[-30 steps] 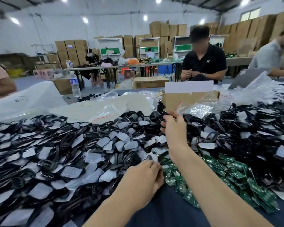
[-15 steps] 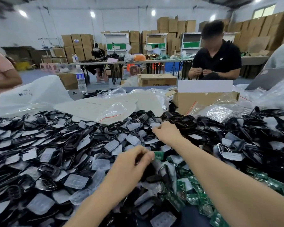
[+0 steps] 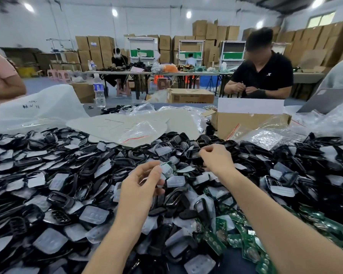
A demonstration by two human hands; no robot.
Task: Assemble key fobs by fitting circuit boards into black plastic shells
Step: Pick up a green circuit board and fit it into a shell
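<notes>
Now left hand (image 3: 141, 186) pinches flat green board (image 3: 167, 167); right hand (image 3: 216, 158) curls over glossy shells (image 3: 186, 153), grip unclear

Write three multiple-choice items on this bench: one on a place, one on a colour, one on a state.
1. Where do the circuit boards lie heaped?
A. near right
B. far left
C. near left

2. What colour are the plastic shells?
A. white
B. black
C. red

3. What is the left hand doing?
A. lying flat on the heap
B. pinching a small part
C. out of view

Key:
1 A, the green boards show at the near right.
2 B, dark frames fill the heap.
3 B, thumb and forefinger close on a green-and-white piece.
</notes>
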